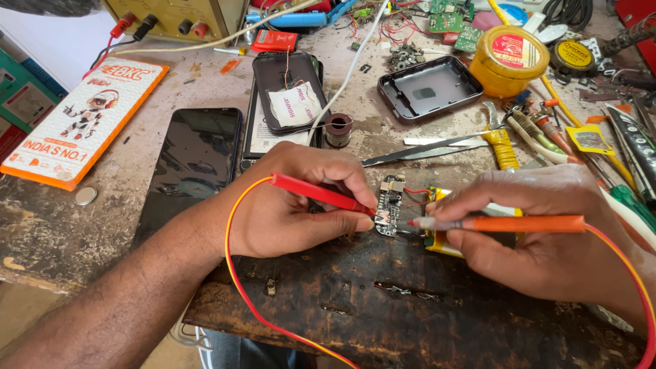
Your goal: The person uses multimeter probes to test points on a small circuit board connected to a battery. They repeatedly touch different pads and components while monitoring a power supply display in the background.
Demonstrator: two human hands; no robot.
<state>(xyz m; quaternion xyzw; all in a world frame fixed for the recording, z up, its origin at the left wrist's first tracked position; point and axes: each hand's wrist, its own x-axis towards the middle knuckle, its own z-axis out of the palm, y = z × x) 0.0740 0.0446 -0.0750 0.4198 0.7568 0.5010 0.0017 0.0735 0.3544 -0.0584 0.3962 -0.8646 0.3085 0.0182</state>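
My left hand (pixel 301 201) grips a red test probe (pixel 321 195) whose tip points at a small dark circuit board (pixel 391 205) on the worn wooden bench. My right hand (pixel 540 236) holds an orange test probe (pixel 506 223), tip aimed left at the same board's lower right edge. A yellow-wrapped battery pack (pixel 439 242) lies under my right fingers, joined to the board by thin red wires. Red-and-yellow leads (pixel 236 273) trail from both probes toward the bench's near edge.
A black phone (pixel 195 160) lies face up left of my hand, with opened phones (pixel 283 102) behind it. An empty dark case shell (pixel 427 85), solder spool (pixel 337 128), tweezers (pixel 424 150), yellow tin (pixel 508 58), screwdrivers and an orange-edged box (pixel 82 119) crowd the bench.
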